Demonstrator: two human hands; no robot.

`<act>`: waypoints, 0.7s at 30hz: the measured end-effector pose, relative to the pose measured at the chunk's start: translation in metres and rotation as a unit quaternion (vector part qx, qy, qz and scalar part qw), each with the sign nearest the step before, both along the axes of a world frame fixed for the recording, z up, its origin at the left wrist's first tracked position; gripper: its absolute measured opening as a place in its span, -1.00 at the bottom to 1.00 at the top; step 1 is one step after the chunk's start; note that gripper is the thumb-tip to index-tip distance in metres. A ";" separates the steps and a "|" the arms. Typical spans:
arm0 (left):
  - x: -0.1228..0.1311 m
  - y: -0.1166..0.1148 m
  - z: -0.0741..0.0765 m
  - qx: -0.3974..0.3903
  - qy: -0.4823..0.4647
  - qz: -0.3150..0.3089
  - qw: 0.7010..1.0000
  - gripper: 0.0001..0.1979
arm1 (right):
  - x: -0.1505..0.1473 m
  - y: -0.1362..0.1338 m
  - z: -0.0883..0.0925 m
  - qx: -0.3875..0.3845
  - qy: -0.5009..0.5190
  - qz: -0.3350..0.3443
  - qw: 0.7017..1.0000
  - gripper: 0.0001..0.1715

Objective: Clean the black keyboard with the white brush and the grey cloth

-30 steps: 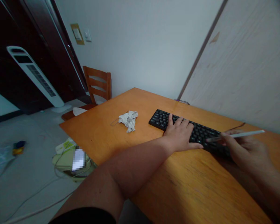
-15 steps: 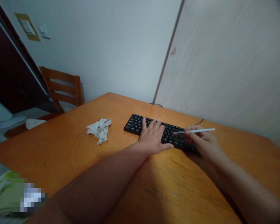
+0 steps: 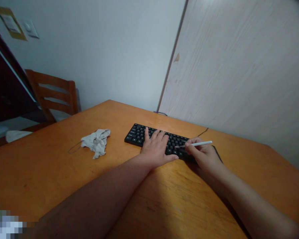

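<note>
A black keyboard (image 3: 136,134) lies at an angle on the wooden table. My left hand (image 3: 155,149) rests flat across its left-middle part, fingers spread over the keys and thumb along the near edge. In a pinch, my right hand (image 3: 204,154) holds a slim white-handled brush (image 3: 201,143). The brush's thin tip points left and down at the keys just right of my left hand; whether it touches them I cannot tell. My right hand covers much of the keyboard's right end.
A crumpled pale cloth (image 3: 96,142) with a thin loop at its left lies left of the keyboard. Behind the wooden table (image 3: 179,205) stands a wall with a panel. A dark cable (image 3: 203,132) runs near the back edge. A wooden chair (image 3: 54,93) stands at the far left.
The view has shifted, so everything sits further left. The brush tip is a little lower and nearer the keyboard's front edge. My left hand stays in place on the keyboard.
</note>
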State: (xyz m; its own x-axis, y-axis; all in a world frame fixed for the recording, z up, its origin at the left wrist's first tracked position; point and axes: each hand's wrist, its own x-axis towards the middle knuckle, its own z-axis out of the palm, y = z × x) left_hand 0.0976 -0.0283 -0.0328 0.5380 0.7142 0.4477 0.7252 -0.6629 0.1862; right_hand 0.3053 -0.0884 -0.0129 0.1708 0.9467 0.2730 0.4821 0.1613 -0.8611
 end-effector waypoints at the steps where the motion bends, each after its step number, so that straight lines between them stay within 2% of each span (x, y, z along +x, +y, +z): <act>1: 0.000 0.000 0.000 0.000 -0.001 -0.002 1.000 -0.17 | 0.001 0.000 0.000 0.000 -0.006 -0.003 1.000 -0.72; 13: 0.000 0.000 0.000 -0.001 -0.001 -0.004 1.000 -0.17 | 0.026 0.005 0.004 -0.016 -0.143 -0.078 0.987 -0.74; 21: -0.002 -0.002 0.004 -0.008 -0.018 -0.016 1.000 -0.15 | 0.021 -0.004 0.027 0.034 -0.146 -0.105 0.983 -0.73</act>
State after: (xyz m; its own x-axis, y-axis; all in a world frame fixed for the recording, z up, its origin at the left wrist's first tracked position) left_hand 0.0959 -0.0307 -0.0290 0.5441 0.7050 0.4550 0.6969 -0.6817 0.2228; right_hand 0.3261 -0.0920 0.0143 0.2654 0.8771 0.4003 0.7359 0.0840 -0.6718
